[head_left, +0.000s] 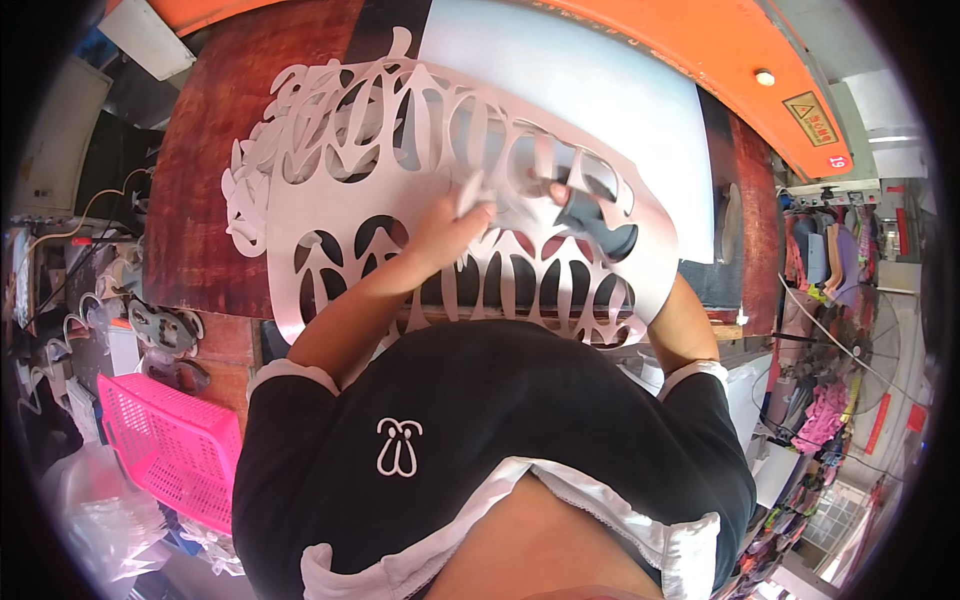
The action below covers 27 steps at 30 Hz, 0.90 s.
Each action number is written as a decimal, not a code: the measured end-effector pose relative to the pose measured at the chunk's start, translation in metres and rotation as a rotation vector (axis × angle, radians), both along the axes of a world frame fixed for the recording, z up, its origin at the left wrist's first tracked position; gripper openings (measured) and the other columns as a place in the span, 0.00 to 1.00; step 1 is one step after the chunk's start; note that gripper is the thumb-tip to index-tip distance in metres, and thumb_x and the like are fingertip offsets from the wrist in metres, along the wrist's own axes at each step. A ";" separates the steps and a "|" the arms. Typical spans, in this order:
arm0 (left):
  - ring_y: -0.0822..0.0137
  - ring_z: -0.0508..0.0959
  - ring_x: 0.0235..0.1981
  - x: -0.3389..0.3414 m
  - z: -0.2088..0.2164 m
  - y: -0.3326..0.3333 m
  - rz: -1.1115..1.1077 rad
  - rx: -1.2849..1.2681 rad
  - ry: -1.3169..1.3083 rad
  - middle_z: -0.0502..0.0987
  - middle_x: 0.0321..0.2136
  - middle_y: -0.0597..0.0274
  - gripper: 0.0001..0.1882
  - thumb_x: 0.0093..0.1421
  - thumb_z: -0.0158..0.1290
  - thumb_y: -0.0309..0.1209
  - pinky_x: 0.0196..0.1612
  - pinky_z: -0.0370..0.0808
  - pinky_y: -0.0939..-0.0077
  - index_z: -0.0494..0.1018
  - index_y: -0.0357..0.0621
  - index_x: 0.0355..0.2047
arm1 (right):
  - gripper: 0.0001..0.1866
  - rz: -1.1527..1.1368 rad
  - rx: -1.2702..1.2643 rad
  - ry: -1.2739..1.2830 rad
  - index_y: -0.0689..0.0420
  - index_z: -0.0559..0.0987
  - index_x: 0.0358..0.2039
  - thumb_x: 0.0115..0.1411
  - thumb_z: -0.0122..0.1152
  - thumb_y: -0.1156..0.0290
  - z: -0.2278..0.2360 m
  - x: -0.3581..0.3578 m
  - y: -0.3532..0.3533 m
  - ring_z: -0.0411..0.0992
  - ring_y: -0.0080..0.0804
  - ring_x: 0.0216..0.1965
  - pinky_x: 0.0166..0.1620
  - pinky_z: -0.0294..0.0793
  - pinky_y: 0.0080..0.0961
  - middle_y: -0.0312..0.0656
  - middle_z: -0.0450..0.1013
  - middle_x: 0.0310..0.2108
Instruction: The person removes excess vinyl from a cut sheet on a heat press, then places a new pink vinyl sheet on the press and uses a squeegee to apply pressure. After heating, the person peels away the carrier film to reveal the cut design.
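Note:
A large white sheet [340, 220] with rows of curved cut-out openings lies across the work surface in front of me and bends up at its right side. My left hand [465, 225] is over the sheet's middle, its fingers closed around a pale cut piece [478, 192], blurred by motion. My right forearm passes beneath the sheet's right edge. Only a fingertip or thumb of my right hand [559, 192] shows through an opening; the other fingers are hidden. Loose white cut pieces [250, 200] lie heaped at the sheet's left end.
An orange machine beam [700, 60] spans the far side above a pale board [570, 70]. Reddish-brown board [210, 150] extends to the left. A pink plastic basket [165, 450] stands at lower left, near clear plastic bags [110, 510]. A fan [860, 340] and hanging coloured materials [830, 250] are at right.

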<state>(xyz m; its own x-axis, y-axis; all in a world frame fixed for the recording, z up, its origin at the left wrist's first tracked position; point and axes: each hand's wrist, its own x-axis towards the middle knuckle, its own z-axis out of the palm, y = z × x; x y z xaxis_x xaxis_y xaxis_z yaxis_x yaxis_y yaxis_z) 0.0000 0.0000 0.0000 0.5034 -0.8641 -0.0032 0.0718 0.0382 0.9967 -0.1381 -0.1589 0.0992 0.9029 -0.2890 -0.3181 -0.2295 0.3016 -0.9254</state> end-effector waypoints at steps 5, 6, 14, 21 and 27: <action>0.71 0.75 0.27 0.069 0.010 0.047 0.276 -0.153 0.491 0.73 0.29 0.62 0.09 0.58 0.52 0.33 0.30 0.74 0.75 0.69 0.40 0.33 | 0.19 -0.005 -0.132 -0.153 0.61 0.71 0.50 0.58 0.56 0.70 -0.005 0.002 -0.011 0.74 0.33 0.42 0.40 0.76 0.24 0.46 0.73 0.43; 0.71 0.75 0.27 0.073 0.013 0.053 0.263 -0.022 0.351 0.73 0.29 0.63 0.10 0.58 0.52 0.34 0.30 0.74 0.76 0.69 0.41 0.34 | 0.19 0.046 -0.239 -0.094 0.60 0.71 0.50 0.58 0.56 0.69 -0.014 0.005 -0.018 0.74 0.33 0.42 0.40 0.76 0.24 0.46 0.73 0.43; 0.52 0.77 0.36 0.049 0.032 0.031 0.138 0.674 -0.883 0.77 0.33 0.52 0.20 0.51 0.55 0.43 0.39 0.71 0.59 0.70 0.41 0.38 | 0.18 0.181 -0.650 0.151 0.60 0.71 0.49 0.58 0.55 0.70 -0.081 -0.045 -0.105 0.75 0.32 0.41 0.39 0.75 0.23 0.45 0.73 0.42; 0.53 0.75 0.27 0.041 0.005 0.041 0.318 0.365 -0.709 0.74 0.24 0.54 0.12 0.50 0.54 0.35 0.31 0.70 0.62 0.69 0.42 0.32 | 0.13 -0.872 -0.529 0.104 0.59 0.74 0.43 0.58 0.52 0.69 -0.003 -0.118 -0.144 0.71 0.27 0.32 0.39 0.72 0.20 0.41 0.75 0.36; 0.58 0.74 0.19 0.033 -0.018 0.038 0.476 0.175 -0.786 0.72 0.19 0.57 0.10 0.49 0.56 0.31 0.25 0.70 0.67 0.69 0.43 0.31 | 0.18 -0.016 -0.642 -0.132 0.59 0.71 0.49 0.57 0.52 0.70 0.005 -0.029 -0.020 0.70 0.25 0.38 0.45 0.68 0.24 0.39 0.73 0.35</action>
<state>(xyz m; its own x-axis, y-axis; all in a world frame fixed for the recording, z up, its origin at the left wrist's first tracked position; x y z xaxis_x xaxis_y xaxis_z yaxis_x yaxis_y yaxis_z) 0.0332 0.0384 -0.0179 0.7172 -0.5857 0.3776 -0.6098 -0.2652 0.7468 -0.1669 -0.1787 0.1047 0.9166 -0.3984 0.0348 -0.1021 -0.3173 -0.9428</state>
